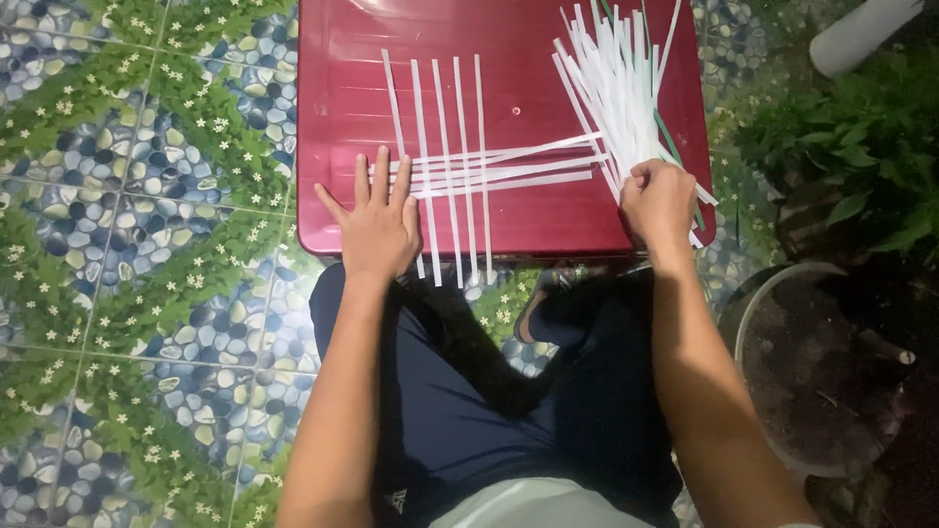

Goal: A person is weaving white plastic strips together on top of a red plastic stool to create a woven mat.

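On the red table [342, 59] over pebble-patterned floor [127, 215], left hand [377, 227] lies flat; right hand [658, 200] grips white strips [616, 73]

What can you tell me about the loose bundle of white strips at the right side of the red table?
The bundle of white strips is a fan of long, thin, flat bands, seemingly paper or plastic, with a green strip or two among them. It lies on the red table at its right side, spreading toward the far edge and narrowing toward the near edge, where the right hand grips it. Its lower strips touch the horizontal strips of the woven grid.
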